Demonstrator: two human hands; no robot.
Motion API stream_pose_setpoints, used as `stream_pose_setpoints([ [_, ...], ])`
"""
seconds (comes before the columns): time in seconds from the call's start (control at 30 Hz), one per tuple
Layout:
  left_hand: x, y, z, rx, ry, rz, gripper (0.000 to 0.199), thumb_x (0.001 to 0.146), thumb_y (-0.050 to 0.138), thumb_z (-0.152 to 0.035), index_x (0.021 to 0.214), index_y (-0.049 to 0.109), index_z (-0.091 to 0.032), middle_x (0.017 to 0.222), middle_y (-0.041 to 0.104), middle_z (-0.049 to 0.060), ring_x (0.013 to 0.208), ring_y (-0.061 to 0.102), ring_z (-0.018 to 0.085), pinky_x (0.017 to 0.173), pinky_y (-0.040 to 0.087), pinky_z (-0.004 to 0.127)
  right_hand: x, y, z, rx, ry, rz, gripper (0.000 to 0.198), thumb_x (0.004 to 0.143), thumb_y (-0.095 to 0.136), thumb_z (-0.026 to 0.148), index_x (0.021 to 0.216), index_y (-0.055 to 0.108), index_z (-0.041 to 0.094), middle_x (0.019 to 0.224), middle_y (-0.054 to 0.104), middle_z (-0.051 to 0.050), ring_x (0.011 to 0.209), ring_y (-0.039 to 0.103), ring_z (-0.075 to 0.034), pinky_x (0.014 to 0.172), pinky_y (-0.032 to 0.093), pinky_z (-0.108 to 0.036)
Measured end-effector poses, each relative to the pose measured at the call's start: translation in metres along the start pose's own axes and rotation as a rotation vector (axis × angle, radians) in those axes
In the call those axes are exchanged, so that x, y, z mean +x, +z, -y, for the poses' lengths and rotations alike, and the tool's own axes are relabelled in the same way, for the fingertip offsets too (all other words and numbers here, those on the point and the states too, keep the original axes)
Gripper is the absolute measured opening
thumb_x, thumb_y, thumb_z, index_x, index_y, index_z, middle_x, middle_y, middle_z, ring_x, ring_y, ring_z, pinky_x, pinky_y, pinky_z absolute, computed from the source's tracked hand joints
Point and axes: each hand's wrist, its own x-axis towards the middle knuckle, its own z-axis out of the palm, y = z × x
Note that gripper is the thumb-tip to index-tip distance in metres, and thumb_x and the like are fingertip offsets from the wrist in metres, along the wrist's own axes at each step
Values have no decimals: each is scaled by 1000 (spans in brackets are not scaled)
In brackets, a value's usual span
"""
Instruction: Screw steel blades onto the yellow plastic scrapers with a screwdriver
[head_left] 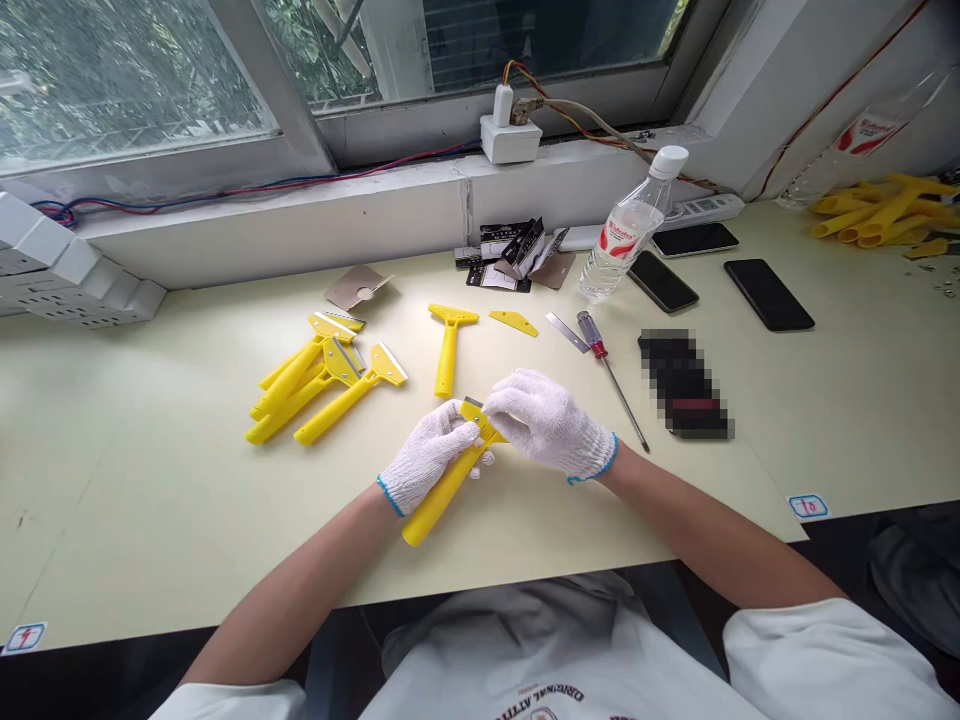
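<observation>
Both my hands wear white knit gloves with blue cuffs. My left hand (435,450) is closed around the head end of a yellow scraper (442,492), whose handle slants down toward me. A dark blade edge shows at the top of its head. At the head's right side is my right hand (544,420), its fingers bent and pinched; whether they hold a small part is hidden. Just beyond lie a yellow scraper body (447,350) without a blade, a loose yellow cover plate (514,322), a metal blade (568,333) and a screwdriver (611,378) with a clear and red handle.
Several yellow scrapers (322,380) with blades are piled at left. Behind stand a water bottle (626,230), black blade packets (517,255) and a cardboard piece (358,287). Phones (769,295) lie to the right, near more yellow handles (885,210). White boxes (75,270) stand far left.
</observation>
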Motion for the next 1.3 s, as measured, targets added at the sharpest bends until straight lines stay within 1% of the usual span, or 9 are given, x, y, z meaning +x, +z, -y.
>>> stream_pose_setpoints([
  [0.3,-6,3,-1,61,7,-59,44,89,89,-48,113,64,-21,105,75,7,89,77,23,61,63,28,-7,15,2,-29,-29,9,16,107,55,16,97,64,23,89,75,-5,81,69,-21,79,58,-36],
  [0.5,-5,4,5,114,27,-107,38,91,86,-44,112,65,-20,103,74,6,89,77,24,60,66,30,-8,15,6,-250,-113,11,21,106,54,15,89,62,24,81,72,-3,72,64,-19,71,53,-34],
  [0.73,2,10,10,-19,96,-91,32,94,82,-38,109,60,-20,91,71,3,73,69,16,58,56,26,-2,10,13,-386,-230,-29,21,102,58,10,87,62,24,76,70,-3,67,61,-20,66,50,-36],
  [0.8,3,9,8,-34,87,-118,30,92,81,-35,109,63,-18,89,69,3,71,65,14,58,53,25,0,-2,6,-300,-146,-64,17,100,58,9,91,63,24,81,73,-3,71,64,-20,71,53,-34],
  [0.9,4,5,5,13,57,-160,19,87,79,-28,94,66,-15,79,66,2,63,57,11,57,47,24,-1,-23,-22,-205,129,-80,16,92,62,7,94,65,22,88,77,-3,79,72,-20,79,57,-33],
  [0.97,4,2,4,32,32,-173,17,85,77,-27,87,67,-14,73,63,2,59,52,10,56,43,24,-5,-34,-50,-238,317,16,14,87,67,9,87,66,23,80,75,-1,73,71,-20,75,54,-32],
  [1.03,3,1,4,29,16,-158,21,86,77,-30,96,71,-13,71,62,1,57,49,10,53,39,24,-12,-38,-74,-246,436,132,12,84,68,9,87,67,21,82,77,-3,72,71,-21,76,54,-34],
  [1.13,2,2,2,26,-1,-117,35,89,76,-35,112,73,-10,75,67,3,54,46,9,52,36,25,-20,-36,-94,-229,506,219,12,82,69,10,87,68,21,86,79,-5,76,73,-23,76,53,-34],
  [1.3,-1,6,-4,4,-21,-142,38,87,79,-40,109,71,-10,76,69,4,51,46,9,49,34,25,-19,-34,-94,-163,554,227,11,85,69,12,90,72,21,89,81,-5,82,76,-24,80,55,-34],
])
